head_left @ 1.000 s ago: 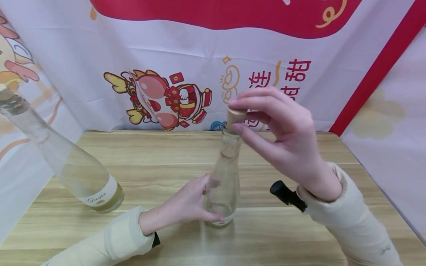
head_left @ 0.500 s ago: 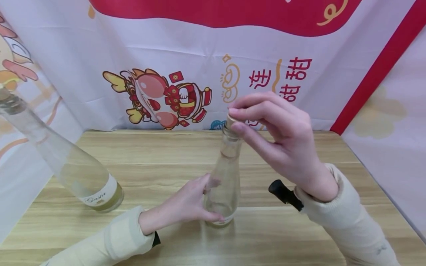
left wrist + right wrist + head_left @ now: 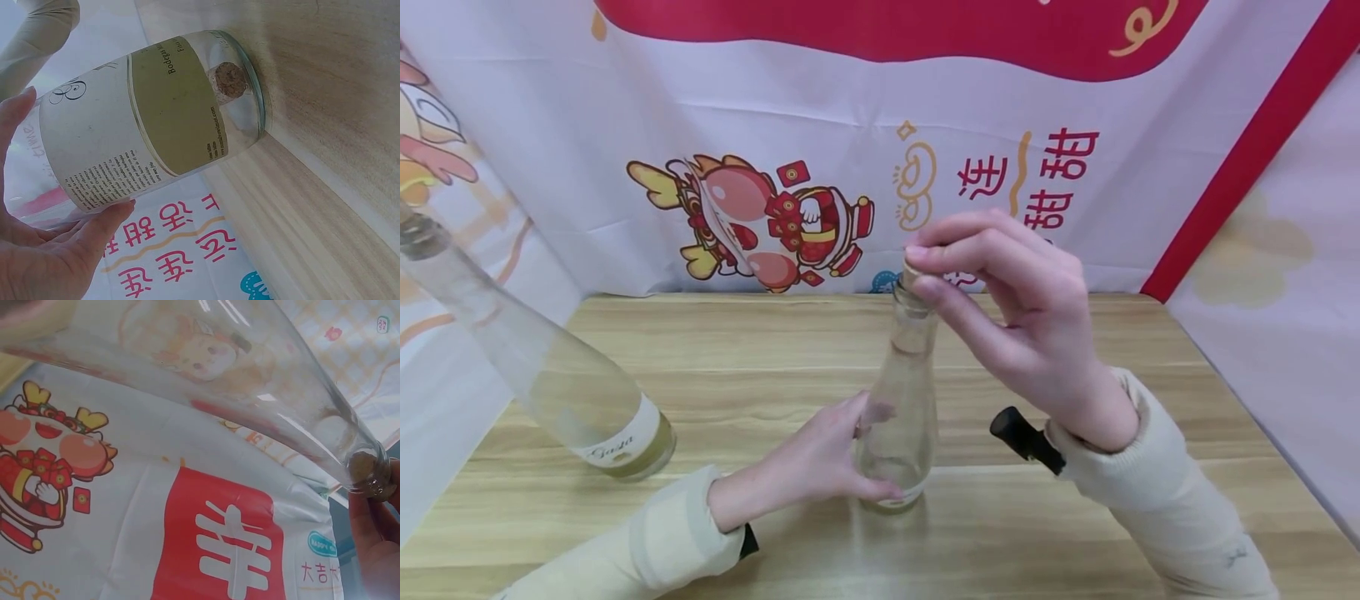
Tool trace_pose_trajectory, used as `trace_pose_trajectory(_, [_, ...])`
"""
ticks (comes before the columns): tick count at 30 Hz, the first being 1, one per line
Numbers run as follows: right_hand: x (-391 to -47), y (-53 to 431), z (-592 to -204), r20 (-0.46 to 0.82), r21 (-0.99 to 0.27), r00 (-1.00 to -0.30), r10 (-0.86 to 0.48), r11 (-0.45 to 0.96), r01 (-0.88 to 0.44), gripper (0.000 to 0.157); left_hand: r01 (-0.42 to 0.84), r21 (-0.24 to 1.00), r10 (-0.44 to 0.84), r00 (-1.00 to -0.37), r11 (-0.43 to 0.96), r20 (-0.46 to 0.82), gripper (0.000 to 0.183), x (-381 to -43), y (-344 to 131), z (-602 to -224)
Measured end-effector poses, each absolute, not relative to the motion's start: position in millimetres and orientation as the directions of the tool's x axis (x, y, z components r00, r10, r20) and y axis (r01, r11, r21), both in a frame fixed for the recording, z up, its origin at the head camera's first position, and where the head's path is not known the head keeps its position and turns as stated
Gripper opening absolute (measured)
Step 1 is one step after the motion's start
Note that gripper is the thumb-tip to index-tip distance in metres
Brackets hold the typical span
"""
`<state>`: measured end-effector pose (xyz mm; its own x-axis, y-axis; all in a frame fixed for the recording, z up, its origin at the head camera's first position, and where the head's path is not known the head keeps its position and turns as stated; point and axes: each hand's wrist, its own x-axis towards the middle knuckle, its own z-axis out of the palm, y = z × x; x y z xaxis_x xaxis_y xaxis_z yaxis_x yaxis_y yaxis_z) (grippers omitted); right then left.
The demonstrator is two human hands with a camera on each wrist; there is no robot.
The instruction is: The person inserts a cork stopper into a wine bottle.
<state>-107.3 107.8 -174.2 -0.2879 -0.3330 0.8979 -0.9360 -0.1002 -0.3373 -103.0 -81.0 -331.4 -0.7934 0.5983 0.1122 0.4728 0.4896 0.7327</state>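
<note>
A clear glass bottle stands upright on the wooden table, and my left hand holds its lower body between thumb and fingers. In the left wrist view its white and olive paper label faces the camera. Through the glass near the base shows a round cork-like piece. At the mouth, my right hand pinches a cork with thumb and fingertips. Part of this cork sits down in the neck, as the right wrist view shows through the glass; the fingers cover much of its top.
A second clear bottle with a white label stands on the table at the left, its top near the frame's edge. Printed white cloth hangs behind and along both sides. A black strap piece sticks out from the right sleeve.
The right hand has moved down a little with the cork, and less of the cork stands above the bottle's mouth. The left hand and bottle stay put; the head view has shifted slightly.
</note>
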Motion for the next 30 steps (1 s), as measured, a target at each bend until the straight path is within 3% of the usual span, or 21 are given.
trace_pose_trajectory(3, [-107,112,-176,0.883,-0.365,-0.313,-0.349,-0.094,-0.926,0.019,0.465,0.741,0.602,-0.792,0.485,0.103,0.075,-103,-81,-332])
trace_pose_trajectory(9, [-107,124,-191,0.782,-0.488,-0.424,-0.457,-0.027,-0.872,0.056,0.414,0.778,0.590,-0.804,0.473,0.069,0.079,-103,-81,-334])
trace_pose_trajectory(13, [-109,128,-212,0.735,-0.524,-0.465,-0.494,0.022,-0.852,0.068,0.405,0.783,0.588,-0.806,0.471,0.063,0.083,-102,-82,-334])
trace_pose_trajectory(23, [-107,130,-264,0.543,-0.680,-0.619,-0.567,0.135,-0.721,0.077,0.397,0.785,0.608,-0.793,0.475,0.033,0.087,-104,-87,-350])
trace_pose_trajectory(30, [-106,128,-286,0.481,-0.738,-0.641,-0.598,0.119,-0.664,0.080,0.456,0.749,0.622,-0.780,0.482,0.074,0.085,-105,-86,-362])
